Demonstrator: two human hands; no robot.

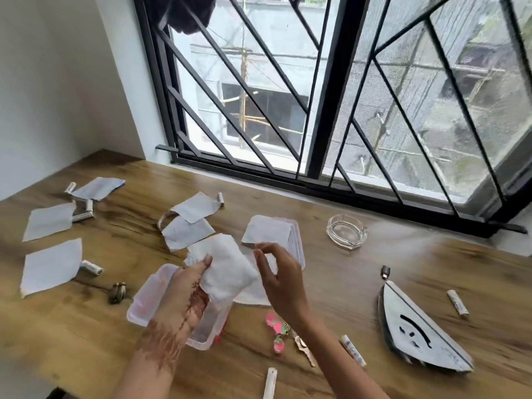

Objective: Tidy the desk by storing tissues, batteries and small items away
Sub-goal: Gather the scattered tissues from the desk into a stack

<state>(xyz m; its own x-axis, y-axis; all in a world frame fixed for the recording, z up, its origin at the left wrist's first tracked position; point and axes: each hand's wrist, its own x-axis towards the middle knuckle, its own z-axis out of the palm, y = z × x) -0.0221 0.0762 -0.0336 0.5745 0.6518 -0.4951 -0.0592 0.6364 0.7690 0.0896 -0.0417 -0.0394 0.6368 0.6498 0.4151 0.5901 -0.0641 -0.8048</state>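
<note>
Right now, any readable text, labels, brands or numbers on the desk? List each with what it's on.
No text is legible.
Batteries: wrapper print, too blurred to read.
Hand fan: black curved stroke and dots, not a readable word.
Tissues, plastic box, glass ashtray: no print visible.

No word, brand or number could be read anywhere on the desk. The one clear mark was a set of black strokes, a long curved bar above a shorter arc and a few dots, printed on the pale face of a wedge-shaped grey object that lay well to the right of the left hand gripping a wad of tissues. Faint printing ran along a battery beyond that object and a second battery right of and nearer than the grip, both too blurred to read.
</note>
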